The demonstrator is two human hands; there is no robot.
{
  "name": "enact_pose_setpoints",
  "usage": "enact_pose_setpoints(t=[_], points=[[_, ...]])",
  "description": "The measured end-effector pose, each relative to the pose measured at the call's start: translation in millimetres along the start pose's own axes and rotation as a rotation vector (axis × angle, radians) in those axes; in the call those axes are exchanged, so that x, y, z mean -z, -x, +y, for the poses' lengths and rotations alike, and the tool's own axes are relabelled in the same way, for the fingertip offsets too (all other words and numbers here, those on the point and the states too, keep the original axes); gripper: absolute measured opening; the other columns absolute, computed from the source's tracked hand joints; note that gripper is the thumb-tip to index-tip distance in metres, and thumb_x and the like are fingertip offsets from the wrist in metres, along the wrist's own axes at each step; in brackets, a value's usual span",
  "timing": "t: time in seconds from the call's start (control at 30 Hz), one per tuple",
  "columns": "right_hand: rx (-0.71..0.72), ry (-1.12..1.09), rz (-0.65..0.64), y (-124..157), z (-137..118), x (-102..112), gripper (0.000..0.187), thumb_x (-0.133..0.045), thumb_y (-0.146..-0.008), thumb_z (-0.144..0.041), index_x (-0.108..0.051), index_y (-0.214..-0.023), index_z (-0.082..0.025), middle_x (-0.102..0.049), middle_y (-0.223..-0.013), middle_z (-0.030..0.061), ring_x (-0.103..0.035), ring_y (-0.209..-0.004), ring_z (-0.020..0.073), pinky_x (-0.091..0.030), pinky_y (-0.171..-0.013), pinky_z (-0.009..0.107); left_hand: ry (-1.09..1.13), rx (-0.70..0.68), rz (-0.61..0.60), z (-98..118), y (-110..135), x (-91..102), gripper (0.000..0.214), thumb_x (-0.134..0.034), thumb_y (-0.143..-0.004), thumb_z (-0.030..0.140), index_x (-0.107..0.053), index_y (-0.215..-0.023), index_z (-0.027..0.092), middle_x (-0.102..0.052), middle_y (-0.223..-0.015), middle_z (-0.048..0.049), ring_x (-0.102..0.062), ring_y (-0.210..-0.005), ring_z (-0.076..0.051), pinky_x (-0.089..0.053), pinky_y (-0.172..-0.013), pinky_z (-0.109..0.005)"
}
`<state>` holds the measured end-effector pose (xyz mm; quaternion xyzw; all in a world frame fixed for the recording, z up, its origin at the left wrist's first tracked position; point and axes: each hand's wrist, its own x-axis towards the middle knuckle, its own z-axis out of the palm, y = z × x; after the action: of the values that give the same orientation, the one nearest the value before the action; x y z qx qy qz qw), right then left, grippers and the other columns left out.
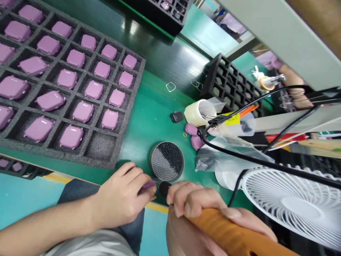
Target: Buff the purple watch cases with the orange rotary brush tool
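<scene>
Near the bench's front edge, my left hand [124,193] is closed on a purple watch case [147,185], most of it hidden by the fingers. Wrapped round an orange electric screwdriver [226,227] is my right hand [202,202]. The screwdriver's black nose [163,189] points at the watch case; whether its thin tip touches the case I cannot tell. Just beyond both hands stands a round dish [166,161], one part studded grey and the other filled with small black pieces. To the left, a grey foam tray [106,163] holds purple watch cases, with one bare compartment [99,146] at its near right corner.
Two purple cases [194,137] and a black case [177,116] lie beyond the dish. A cream cup [199,112], plastic bag [226,154], black cable [239,160] and white fan [295,206] crowd the right. Behind is a black tray [234,81]; another person's arm [295,89] shows there.
</scene>
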<state>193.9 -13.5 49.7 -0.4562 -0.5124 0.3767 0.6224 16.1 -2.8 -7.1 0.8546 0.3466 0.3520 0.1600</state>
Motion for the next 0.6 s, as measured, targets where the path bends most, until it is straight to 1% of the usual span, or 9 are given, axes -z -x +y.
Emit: enact_pose_setpoints(t=[0.07, 0.1, 0.17, 0.23, 0.3, 0.37, 0.47, 0.53, 0.6], points=[[0.062, -0.007, 0.021, -0.4, -4.3, -4.7, 0.025, -0.058, -0.107, -0.054, -0.063, -0.129, -0.042, -0.06, -0.079, -0.0035, -0.057, -0.059, 0.0195, -0.053, -0.055, 0.041, -0.003, -0.002, 0.003, -0.1, 0.0, -0.3, 0.008, -0.071, -0.106, 0.022, -0.076, -0.11, 0.018, -0.075, -0.105, -0.0062, -0.063, -0.095, -0.023, -0.049, -0.093, -0.047], [0.062, -0.014, 0.03, -1.3, -7.5, -6.6, 0.027, -0.058, -0.108, -0.053, -0.063, -0.13, -0.039, -0.061, -0.081, -0.0032, -0.058, -0.061, 0.0192, -0.055, -0.057, 0.041, -0.009, -0.005, 0.004, -0.2, 0.0, -0.4, 0.007, -0.072, -0.106, 0.023, -0.076, -0.109, 0.018, -0.075, -0.104, -0.006, -0.063, -0.094, -0.023, -0.049, -0.093, -0.047], [0.039, -0.037, 0.033, -4.5, -14.4, -8.7, 0.033, -0.059, -0.107, -0.059, -0.064, -0.13, -0.036, -0.062, -0.084, -0.0038, -0.059, -0.063, 0.0182, -0.056, -0.058, 0.04, -0.017, -0.012, 0.0, -0.4, -0.2, -0.1, 0.008, -0.072, -0.106, 0.024, -0.076, -0.109, 0.018, -0.075, -0.104, -0.0056, -0.063, -0.094, -0.023, -0.049, -0.093, -0.046], [0.033, -0.055, 0.033, -9.4, -19.6, -7.9, 0.04, -0.062, -0.104, -0.066, -0.067, -0.128, -0.035, -0.064, -0.086, -0.0038, -0.059, -0.064, 0.0178, -0.057, -0.059, 0.04, -0.025, -0.009, -0.015, -0.8, -0.1, 1.4, 0.012, -0.073, -0.107, 0.027, -0.076, -0.114, 0.017, -0.075, -0.107, -0.0059, -0.063, -0.097, -0.024, -0.05, -0.096, -0.047], [0.075, -0.063, 0.101, -15.3, -20.3, -5.2, 0.042, -0.061, -0.103, -0.068, -0.069, -0.125, -0.033, -0.064, -0.085, -0.0033, -0.058, -0.064, 0.0177, -0.056, -0.058, 0.039, -0.03, 0.001, -0.046, -1.3, 0.1, 4.6, 0.02, -0.072, -0.107, 0.031, -0.075, -0.12, 0.016, -0.075, -0.113, -0.0076, -0.064, -0.104, -0.026, -0.049, -0.101, -0.049], [0.115, -0.086, 0.158, -21.5, -15.9, -2.2, 0.045, -0.058, -0.103, -0.07, -0.071, -0.125, -0.032, -0.064, -0.085, -0.0025, -0.057, -0.064, 0.0178, -0.054, -0.057, 0.038, -0.023, -0.013, -0.088, -2.2, 0.5, 9.0, 0.023, -0.07, -0.107, 0.031, -0.074, -0.124, 0.015, -0.074, -0.123, -0.0102, -0.063, -0.113, -0.029, -0.048, -0.106, -0.051], [0.134, -0.117, 0.132, -28.5, -5.2, 0.6, 0.054, -0.047, -0.105, -0.075, -0.073, -0.124, -0.032, -0.066, -0.084, -0.0017, -0.057, -0.06, 0.0179, -0.053, -0.054, 0.038, -0.003, -0.087, -0.175, -3.7, 1.3, 14.3, 0.03, -0.064, -0.101, 0.023, -0.072, -0.128, 0.013, -0.071, -0.139, -0.0124, -0.061, -0.124, -0.033, -0.044, -0.112, -0.055], [0.136, -0.118, 0.123, -30.4, 0.1, 1.4, 0.059, -0.041, -0.105, -0.078, -0.073, -0.124, -0.032, -0.067, -0.084, -0.0016, -0.058, -0.059, 0.0178, -0.054, -0.054, 0.038, -0.003, -0.12, -0.21, -4.2, 1.9, 14.4, 0.034, -0.062, -0.099, 0.021, -0.072, -0.13, 0.012, -0.071, -0.142, -0.0123, -0.061, -0.125, -0.033, -0.043, -0.115, -0.055], [0.132, -0.121, 0.126, -30.0, 2.0, 1.6, 0.062, -0.039, -0.105, -0.08, -0.073, -0.124, -0.032, -0.067, -0.085, -0.0016, -0.058, -0.06, 0.0176, -0.054, -0.054, 0.038, -0.017, -0.108, -0.202, -3.8, 2.3, 11.6, 0.033, -0.061, -0.101, 0.02, -0.072, -0.13, 0.012, -0.072, -0.138, -0.0118, -0.062, -0.121, -0.031, -0.043, -0.115, -0.053]])
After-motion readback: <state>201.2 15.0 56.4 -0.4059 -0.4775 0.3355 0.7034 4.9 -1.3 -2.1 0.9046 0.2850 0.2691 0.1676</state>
